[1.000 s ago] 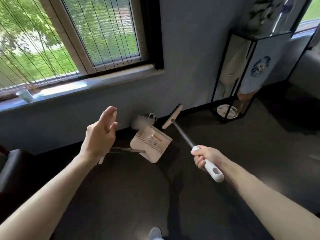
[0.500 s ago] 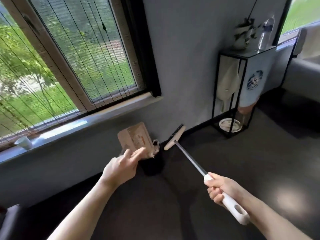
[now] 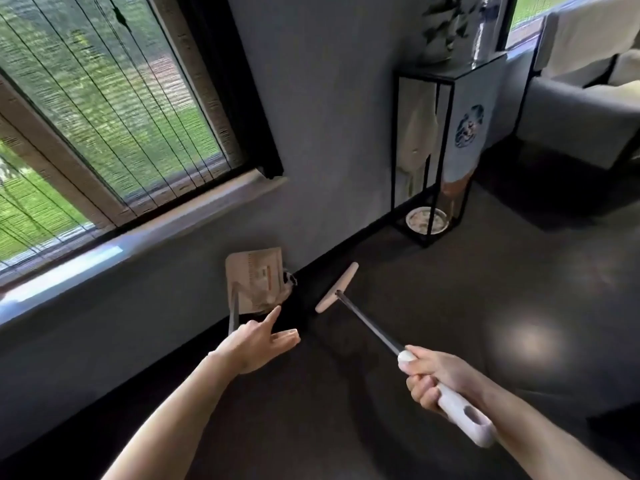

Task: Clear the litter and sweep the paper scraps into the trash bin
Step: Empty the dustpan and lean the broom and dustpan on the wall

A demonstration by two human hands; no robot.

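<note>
My left hand (image 3: 256,344) holds the thin metal handle of the beige dustpan (image 3: 258,278), with index finger and thumb stretched out. The pan is tipped upright against the wall, over the black trash bin (image 3: 297,308), which is hard to make out in the shadow. Some pale crumpled litter (image 3: 289,277) shows at the pan's right edge. My right hand (image 3: 433,379) grips the white grip of the broom. Its dark shaft (image 3: 367,323) runs up-left to the beige broom head (image 3: 337,287), which lies near the floor just right of the bin.
A black metal stand (image 3: 394,150) with a plant and a bottle on top stands against the wall at the right, a dish (image 3: 427,220) on its base. A grey sofa (image 3: 581,109) is far right. The window sill (image 3: 138,237) juts out above the bin. Dark floor lies ahead.
The dustpan went from lying low near the floor to raised and tipped upright over the bin. The broom head swung slightly right, away from the bin.
</note>
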